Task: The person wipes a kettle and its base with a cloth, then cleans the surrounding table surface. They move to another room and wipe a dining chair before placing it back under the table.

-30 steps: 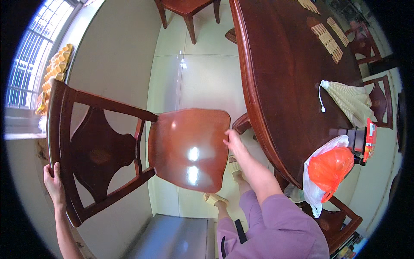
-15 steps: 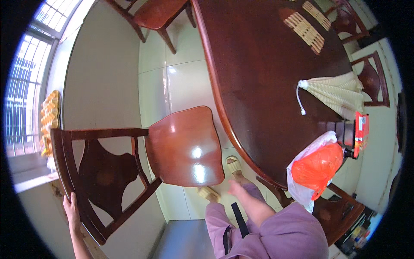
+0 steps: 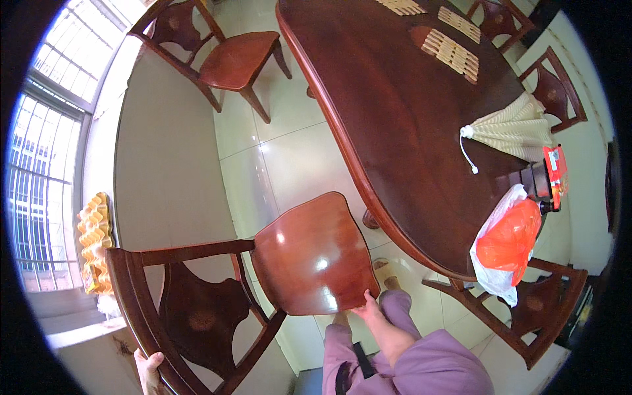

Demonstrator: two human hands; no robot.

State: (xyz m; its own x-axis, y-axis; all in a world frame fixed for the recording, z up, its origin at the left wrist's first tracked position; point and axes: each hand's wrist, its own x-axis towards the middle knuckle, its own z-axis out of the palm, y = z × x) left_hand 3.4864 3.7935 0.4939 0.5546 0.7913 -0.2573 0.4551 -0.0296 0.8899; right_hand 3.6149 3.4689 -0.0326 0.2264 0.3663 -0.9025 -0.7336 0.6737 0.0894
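A dark brown wooden chair (image 3: pixel 313 257) with a glossy reddish seat stands in front of me, its carved back toward the left. My left hand (image 3: pixel 149 368) is closed round the top rail of that back, thumb on the near face. At the near right corner of the seat, my right hand (image 3: pixel 368 308) grips the edge; some of its fingers are hidden under the seat. The seat's legs are mostly out of sight beneath it.
A long dark wooden table (image 3: pixel 395 131) runs along the right, with slatted mats (image 3: pixel 451 56), a folded cream mesh cover (image 3: pixel 510 128) and a red plastic bag (image 3: pixel 507 237). Another chair (image 3: pixel 240 59) stands far left. An egg tray (image 3: pixel 96 243) sits by the barred window (image 3: pixel 46 191).
My right hand has moved from open air beside the seat onto its near corner and taken hold. My left hand stays on the back rail. The whole view has shifted.
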